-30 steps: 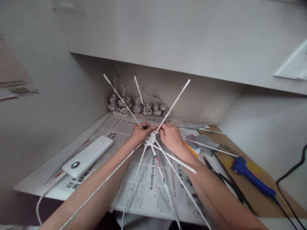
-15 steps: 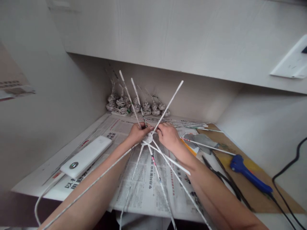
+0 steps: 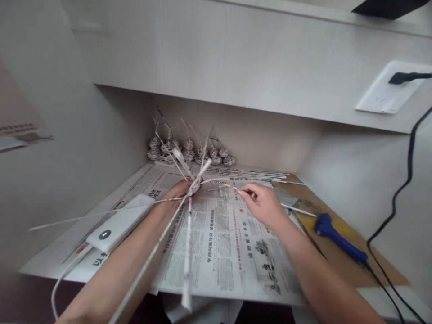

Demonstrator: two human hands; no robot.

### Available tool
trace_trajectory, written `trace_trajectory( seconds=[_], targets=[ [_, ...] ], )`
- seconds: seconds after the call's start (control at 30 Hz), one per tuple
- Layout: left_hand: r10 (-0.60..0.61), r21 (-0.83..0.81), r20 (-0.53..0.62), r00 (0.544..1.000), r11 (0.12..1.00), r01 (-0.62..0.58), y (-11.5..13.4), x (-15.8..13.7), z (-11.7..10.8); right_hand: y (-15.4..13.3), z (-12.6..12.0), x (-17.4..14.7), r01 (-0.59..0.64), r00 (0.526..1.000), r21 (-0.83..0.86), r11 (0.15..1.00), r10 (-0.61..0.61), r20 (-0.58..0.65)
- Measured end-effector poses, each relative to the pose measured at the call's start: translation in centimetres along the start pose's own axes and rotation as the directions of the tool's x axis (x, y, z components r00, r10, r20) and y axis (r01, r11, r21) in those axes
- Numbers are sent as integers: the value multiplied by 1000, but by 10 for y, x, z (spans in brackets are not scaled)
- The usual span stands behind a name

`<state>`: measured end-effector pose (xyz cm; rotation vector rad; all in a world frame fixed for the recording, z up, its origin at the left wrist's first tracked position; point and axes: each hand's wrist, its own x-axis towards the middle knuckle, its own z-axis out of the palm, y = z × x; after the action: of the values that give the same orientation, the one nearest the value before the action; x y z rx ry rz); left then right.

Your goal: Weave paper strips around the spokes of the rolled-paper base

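The left hand (image 3: 177, 191) has its fingers closed on the middle of a star of paper sticks (image 3: 194, 187), up over the bench (image 3: 374, 294), between its front and back edges. The right hand (image 3: 263, 203) pinches a thin paper strip (image 3: 231, 186) with its fingers. A blue glue gun (image 3: 340, 239) lies near the bench's right edge.

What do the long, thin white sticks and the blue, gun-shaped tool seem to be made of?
The long, thin white sticks look like rolled paper, perhaps newsprint, matte: red and dark print-like flecks show on some. The blue, gun-shaped tool seems moulded plastic, perhaps satin: smooth, mostly even colour.
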<state>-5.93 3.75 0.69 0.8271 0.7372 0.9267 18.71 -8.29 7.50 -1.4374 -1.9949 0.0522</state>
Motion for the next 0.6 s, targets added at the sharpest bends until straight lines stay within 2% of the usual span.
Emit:
trace_trajectory(
  seconds=[0.07, 0.17, 0.3, 0.43, 0.6],
  targets=[
    [-126, -112, 27, 992, 985, 128, 5, -2, -2, 12, -14, -27, -67, 997, -70, 995, 69, 33],
    [-125, -160, 28, 992, 979, 128, 9, -2, -4, 45, -34, -73, -168, 984, -208, 964, 178, 31],
    [-81, -195, 88, 993, 976, 97, 8, 3, -9, 97, -56, -136, -254, 963, -375, 892, 268, -15],
    [-32, -164, 126, 991, 985, 53, 4, 3, -10, 117, -66, -177, -219, 975, -408, 886, 218, -49],
    [63, -105, 211, 975, 994, -41, 1, -1, -9, 114, -66, -187, -194, 981, -500, 844, 173, -88]
  ],
)
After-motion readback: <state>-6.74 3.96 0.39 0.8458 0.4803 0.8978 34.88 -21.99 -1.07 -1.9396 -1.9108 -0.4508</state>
